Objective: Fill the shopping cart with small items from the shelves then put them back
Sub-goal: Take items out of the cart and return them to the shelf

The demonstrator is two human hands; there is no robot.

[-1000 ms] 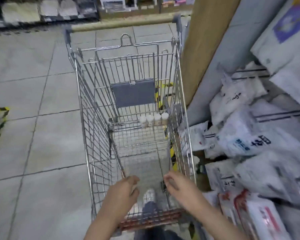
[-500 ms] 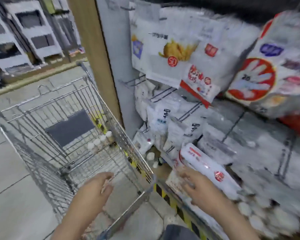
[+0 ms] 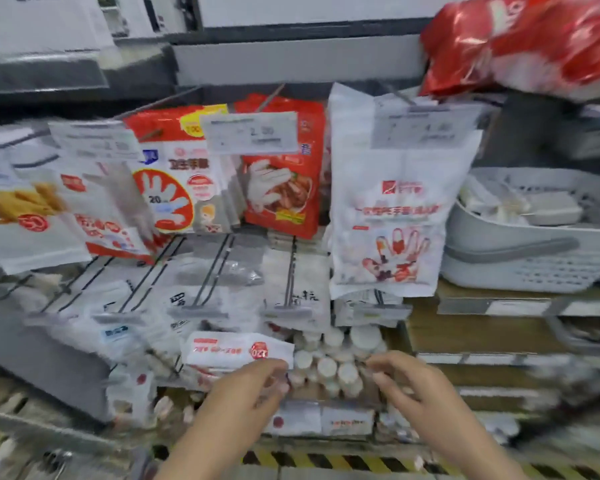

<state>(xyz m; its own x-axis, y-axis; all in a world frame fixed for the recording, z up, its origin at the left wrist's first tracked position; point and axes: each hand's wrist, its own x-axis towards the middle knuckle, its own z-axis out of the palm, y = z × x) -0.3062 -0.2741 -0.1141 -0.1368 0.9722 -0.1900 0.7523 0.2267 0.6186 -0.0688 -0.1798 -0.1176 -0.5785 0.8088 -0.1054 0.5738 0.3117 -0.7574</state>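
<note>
The small white bottles (image 3: 329,362) stand packed together in a cluster on a low shelf, round white caps facing the camera. This cluster is the landmark here. Just to the left of it lies a flat white packet with red print (image 3: 238,349), its plastic smooth and a little wrinkled.

The left hand (image 3: 246,393) is just left of the bottles and below that packet; its fingers are bent toward the caps. If they already touch a bottle, I cannot tell, because the picture is blurred. The right hand (image 3: 413,389) is just right of the bottles, fingers loosely curved and spread, holding nothing that I can see.

Above the bottles hang plastic bags of disposable gloves on metal hooks: a tall white bag with a printed hand (image 3: 392,216), a red bag (image 3: 281,178), and a white and red one (image 3: 177,178). A price label (image 3: 252,132) sits in front of the red bag.

To the upper right of the bottles a grey plastic basket (image 3: 534,258) with a slotted wall holds pale flat packs. Below the bottles runs a yellow and black striped strip (image 3: 326,460) on the floor.
</note>
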